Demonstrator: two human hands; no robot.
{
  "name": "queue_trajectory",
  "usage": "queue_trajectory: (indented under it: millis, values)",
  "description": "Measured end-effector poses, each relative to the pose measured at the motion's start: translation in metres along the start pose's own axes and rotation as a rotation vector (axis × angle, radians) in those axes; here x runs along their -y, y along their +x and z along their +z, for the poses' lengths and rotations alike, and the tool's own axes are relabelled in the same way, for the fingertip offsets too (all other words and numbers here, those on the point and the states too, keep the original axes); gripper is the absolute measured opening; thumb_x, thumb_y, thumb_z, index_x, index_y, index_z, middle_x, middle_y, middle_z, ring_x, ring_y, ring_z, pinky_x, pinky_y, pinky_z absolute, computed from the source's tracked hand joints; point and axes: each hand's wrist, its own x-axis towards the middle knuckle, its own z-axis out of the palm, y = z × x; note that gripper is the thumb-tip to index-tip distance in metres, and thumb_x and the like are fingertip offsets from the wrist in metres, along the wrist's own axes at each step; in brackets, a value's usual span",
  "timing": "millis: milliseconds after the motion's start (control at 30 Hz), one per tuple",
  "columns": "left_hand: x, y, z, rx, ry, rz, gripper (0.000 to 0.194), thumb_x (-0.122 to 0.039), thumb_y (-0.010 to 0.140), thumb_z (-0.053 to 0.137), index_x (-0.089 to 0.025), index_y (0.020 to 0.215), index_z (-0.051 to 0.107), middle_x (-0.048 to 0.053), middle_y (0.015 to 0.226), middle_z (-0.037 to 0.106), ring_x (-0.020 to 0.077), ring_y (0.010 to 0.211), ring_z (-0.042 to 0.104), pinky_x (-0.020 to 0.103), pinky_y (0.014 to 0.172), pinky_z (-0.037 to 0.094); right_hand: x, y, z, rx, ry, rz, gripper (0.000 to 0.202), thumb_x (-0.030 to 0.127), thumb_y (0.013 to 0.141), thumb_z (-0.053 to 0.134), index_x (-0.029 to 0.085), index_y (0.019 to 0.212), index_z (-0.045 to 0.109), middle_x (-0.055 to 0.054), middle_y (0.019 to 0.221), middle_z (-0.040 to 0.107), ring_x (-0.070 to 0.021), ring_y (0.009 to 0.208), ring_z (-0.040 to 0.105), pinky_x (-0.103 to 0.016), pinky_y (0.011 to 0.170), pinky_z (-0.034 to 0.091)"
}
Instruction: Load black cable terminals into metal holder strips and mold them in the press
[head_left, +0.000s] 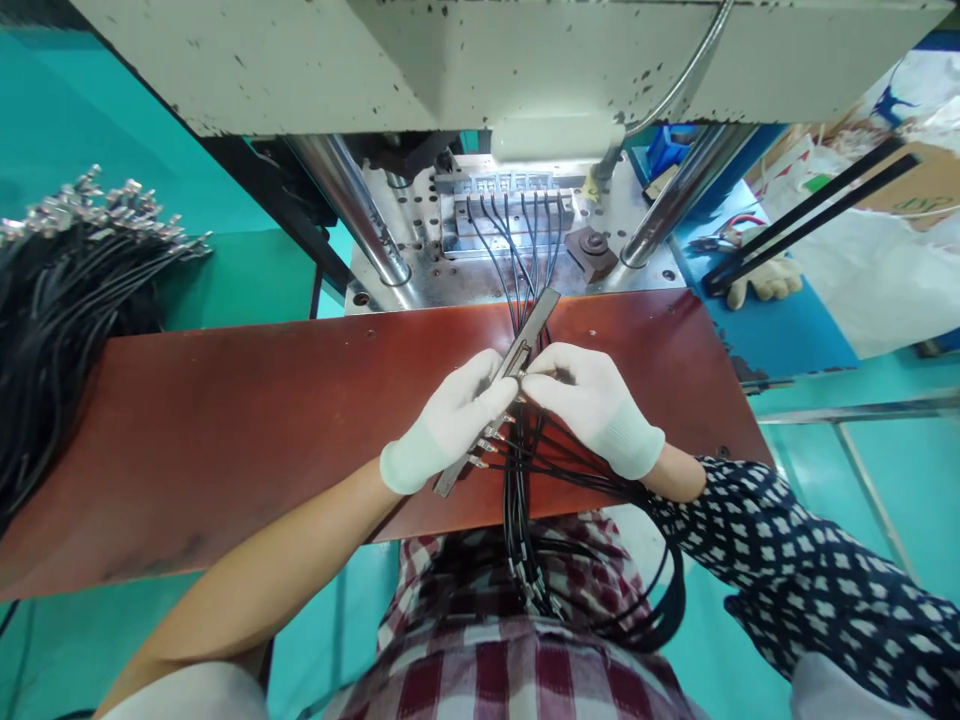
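Both my hands wear white gloves and meet above the brown work board. My left hand (466, 405) grips a long grey metal bar (534, 328), which lies slanted with its far end up to the right. Several metal cable ends (487, 442) sit along the bar's lower half. My right hand (589, 400) pinches a black cable (559, 374) by its metal end at the bar, close to my left thumb. Black cables (517, 490) run from the bar down over the board's edge to my lap. The exact seat of the pinched end is hidden by my fingers.
Ahead, a press has a metal mould block (506, 222) with several black cables running out of it, between two steel posts (360, 210). A bundle of cables with metal ends (67, 290) lies at left. A glove (765, 280) and pliers rest on the blue surface at right.
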Motion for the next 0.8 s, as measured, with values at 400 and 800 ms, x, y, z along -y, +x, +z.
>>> queue_trajectory:
  millis: [400, 800]
  values:
    - [-0.004, 0.000, -0.002, 0.081, -0.170, -0.063, 0.037, -0.052, 0.093, 0.054, -0.017, 0.085, 0.047, -0.003, 0.070, 0.048, 0.0079, 0.057, 0.041, 0.020, 0.050, 0.034, -0.038, 0.007, -0.037, 0.305, 0.657, 0.379, 0.050, 0.062, 0.087, 0.055, 0.017, 0.108, 0.059, -0.007, 0.084, 0.068, -0.0160, 0.072, 0.063, -0.027, 0.068, 0.049]
    - [0.001, 0.000, -0.002, 0.122, -0.251, -0.103, 0.033, -0.050, 0.094, 0.054, -0.016, 0.093, 0.051, -0.001, 0.073, 0.049, 0.0080, 0.057, 0.041, 0.021, 0.050, 0.034, -0.008, -0.015, -0.035, 0.114, 0.213, 0.198, 0.021, 0.035, 0.081, 0.065, 0.014, 0.077, 0.062, 0.002, 0.074, 0.054, -0.0105, 0.071, 0.047, -0.025, 0.068, 0.037]
